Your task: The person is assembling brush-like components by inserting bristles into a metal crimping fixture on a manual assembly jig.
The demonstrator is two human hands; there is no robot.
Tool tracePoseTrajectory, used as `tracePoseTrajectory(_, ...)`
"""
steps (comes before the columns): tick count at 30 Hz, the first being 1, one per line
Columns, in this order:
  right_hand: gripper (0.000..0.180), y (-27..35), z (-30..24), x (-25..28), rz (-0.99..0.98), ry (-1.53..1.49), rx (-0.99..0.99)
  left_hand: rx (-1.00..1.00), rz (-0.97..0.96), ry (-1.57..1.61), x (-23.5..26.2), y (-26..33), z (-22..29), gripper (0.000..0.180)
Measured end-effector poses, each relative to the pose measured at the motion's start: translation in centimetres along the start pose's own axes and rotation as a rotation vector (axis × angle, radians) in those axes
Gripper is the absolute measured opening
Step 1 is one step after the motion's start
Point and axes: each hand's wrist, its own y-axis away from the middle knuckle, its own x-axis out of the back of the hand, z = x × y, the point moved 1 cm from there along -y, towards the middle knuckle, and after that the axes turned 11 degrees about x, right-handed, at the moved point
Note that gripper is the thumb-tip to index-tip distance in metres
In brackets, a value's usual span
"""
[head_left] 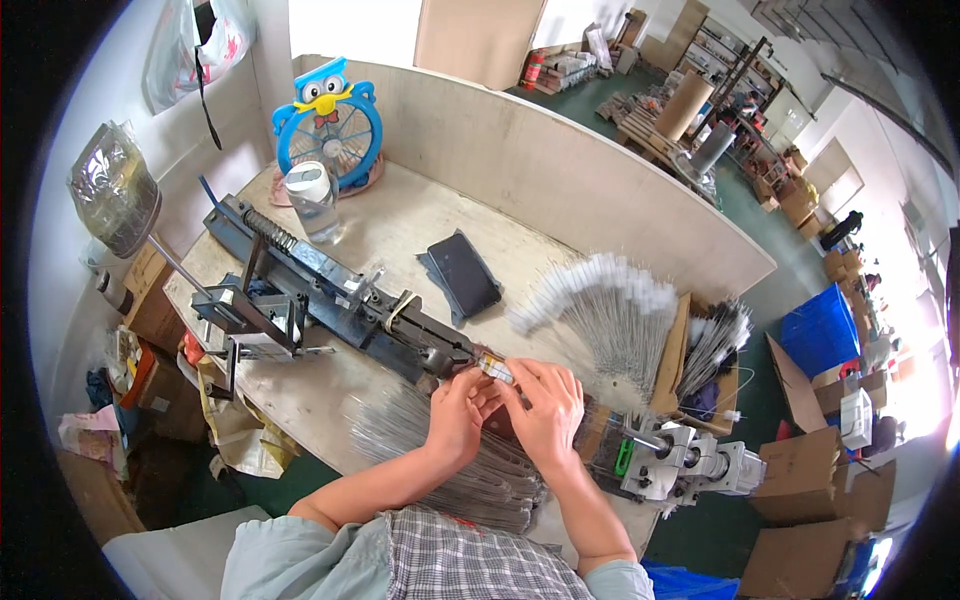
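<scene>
My left hand (pixel 460 415) and my right hand (pixel 548 412) are close together at the near end of a long dark metal bench machine (pixel 370 310). The left hand's fingers are curled inward in a pinch; what they hold, if anything, is hidden. My right thumb and fingers close around a small white and yellow piece (pixel 495 368) beside the machine's end; its kind is too small to make out. Just below my hands lies a bundle of thin metal wires (pixel 480 475). To the right, many thin wire rods with white tips (pixel 615 310) are fanned out on the table.
A dark phone-like slab (pixel 462 278), a lidded clear jug (pixel 315 200) and a blue cartoon-shaped fan (pixel 330 125) stand or lie farther back. A cardboard box of wire rods (pixel 710 345) and a silver motorised device (pixel 685 460) are at right. A low partition (pixel 560 160) edges the table.
</scene>
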Motion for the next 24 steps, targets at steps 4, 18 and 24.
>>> tracePoseTrajectory(4, 0.021, -0.2, -0.2, -0.3, -0.029, -0.029, 0.031, -0.004, -0.020, 0.039, 0.3, -0.3, -0.1, 0.018)
tracePoseTrajectory(18, 0.027, -0.7, 0.0, -0.7, 0.002, -0.102, 0.013, 0.007, -0.024, -0.020, 0.2, -0.2, -0.2, 0.026)
tracePoseTrajectory(24, 0.026, 0.3, 0.5, -0.3, 0.048, -0.048, 0.018, -0.025, -0.013, -0.055, -0.2, 0.2, 0.0, 0.019)
